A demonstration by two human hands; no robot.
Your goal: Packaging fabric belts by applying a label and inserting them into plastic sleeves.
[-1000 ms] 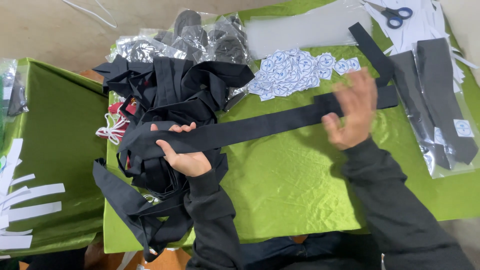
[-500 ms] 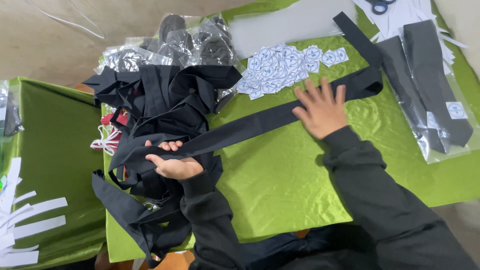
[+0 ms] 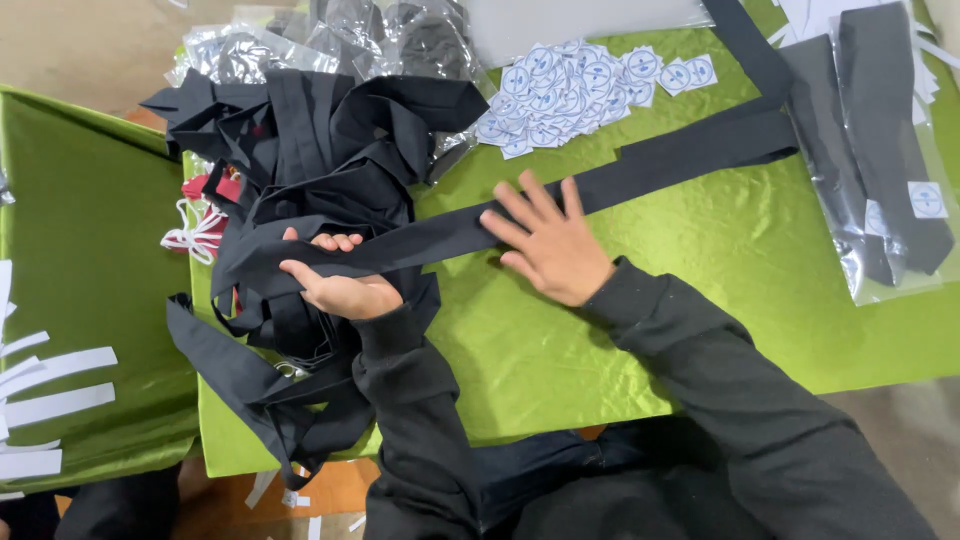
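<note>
Left hand (image 3: pixel 340 285) grips black strip (image 3: pixel 640 172) by pile (image 3: pixel 320 160); right hand (image 3: pixel 545 240) flat, open on it. Bare surface (image 3: pixel 720 300) lower right; strip's upper-right end cut off.

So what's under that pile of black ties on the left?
Under the pile of black ties a red-and-white item peeks out at its left edge, on the green cloth. Whatever else lies beneath is covered.

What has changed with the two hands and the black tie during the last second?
The right hand slid along the black tie from its far end toward the left hand and now lies flat and open on it. The left hand stayed closed on the tie beside the pile of black ties. The stickers stayed.
</note>
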